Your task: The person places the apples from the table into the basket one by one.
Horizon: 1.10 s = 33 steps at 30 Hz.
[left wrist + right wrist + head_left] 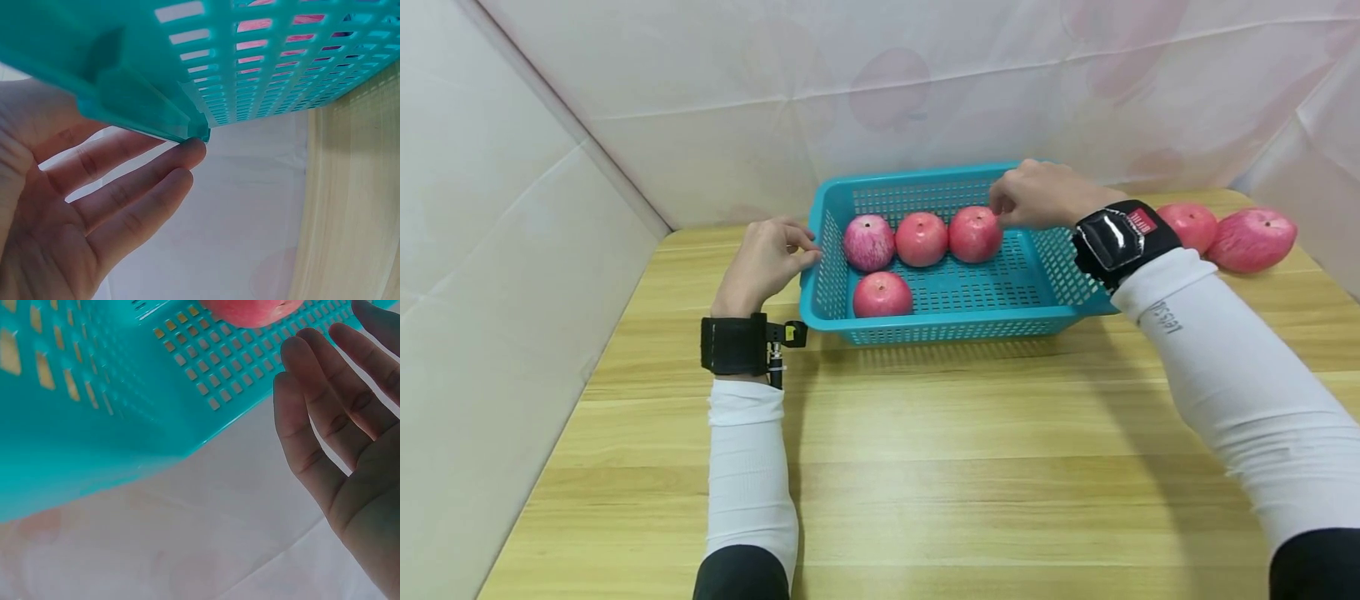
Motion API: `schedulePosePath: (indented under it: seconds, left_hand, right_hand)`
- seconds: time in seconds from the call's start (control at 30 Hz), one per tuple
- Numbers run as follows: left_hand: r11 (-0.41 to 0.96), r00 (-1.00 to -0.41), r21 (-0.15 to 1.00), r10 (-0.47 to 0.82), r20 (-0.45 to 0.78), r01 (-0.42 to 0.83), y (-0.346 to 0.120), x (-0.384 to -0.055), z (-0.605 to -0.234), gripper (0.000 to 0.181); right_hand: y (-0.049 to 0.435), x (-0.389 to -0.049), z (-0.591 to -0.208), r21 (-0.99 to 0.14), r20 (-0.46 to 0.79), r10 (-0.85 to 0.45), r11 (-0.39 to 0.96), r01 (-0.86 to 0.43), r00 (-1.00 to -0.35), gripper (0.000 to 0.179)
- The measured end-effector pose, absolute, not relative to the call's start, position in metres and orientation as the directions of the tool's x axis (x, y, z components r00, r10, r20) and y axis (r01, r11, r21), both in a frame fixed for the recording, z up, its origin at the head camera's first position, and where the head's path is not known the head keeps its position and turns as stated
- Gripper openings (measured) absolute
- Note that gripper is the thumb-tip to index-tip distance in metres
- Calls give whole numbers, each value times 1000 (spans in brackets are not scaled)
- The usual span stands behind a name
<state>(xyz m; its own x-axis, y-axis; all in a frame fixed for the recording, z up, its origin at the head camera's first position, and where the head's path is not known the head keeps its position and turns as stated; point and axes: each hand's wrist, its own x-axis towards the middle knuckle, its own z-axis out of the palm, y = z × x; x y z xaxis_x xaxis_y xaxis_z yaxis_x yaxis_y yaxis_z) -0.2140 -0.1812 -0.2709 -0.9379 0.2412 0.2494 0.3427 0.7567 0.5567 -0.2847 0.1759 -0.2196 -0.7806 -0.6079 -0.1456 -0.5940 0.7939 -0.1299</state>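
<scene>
Two hands at a blue basket [955, 319] on a wooden table [970, 467]. The left hand [765, 258], its fingers loosely extended and carrying nothing, lies at the basket's left rim, fingertips against the edge in the left wrist view. The right hand [1048, 193], fingers gently bent and spread, is empty above the basket's right rear portion. Inside, a streaked fruit [869, 242], a middle fruit [921, 239] and a rightmost fruit [975, 234] form a rear row; a front fruit [882, 295] lies near the left front. Beyond the right wristband [1126, 242], a rounder fruit [1189, 225] and a pointed fruit [1255, 241] lie side by side on the table.
</scene>
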Motion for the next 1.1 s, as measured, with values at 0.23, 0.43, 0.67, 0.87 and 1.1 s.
schedulePosePath:
  seconds: [0.23,0.43,0.67,0.87,1.1]
  left_hand:
    - [757,-940,559,243,240,339,-184,-214,-271,14]
    - [751,-933,557,248,260,355,-184,-214,-272,14]
    - [755,-930,548,249,270,361,-184,-214,-272,13]
    - [753,-926,544,254,279,370,-184,-214,-273,13]
    - [751,-928,550,253,273,366,-184,-215,-273,13]
  right_hand:
    - [182,-287,-220,-128,-122,-623,782,-610,-773,24]
    - [192,-287,-218,-113,-100,-625,780,-616,-774,20]
    - [203,-287,-218,-103,-109,-613,790,-605,-782,21]
    - [210,-288,-218,-92,-107,-608,794,-601,-786,19]
    - [219,-292,-215,-66,-123,-591,806,-588,-797,20]
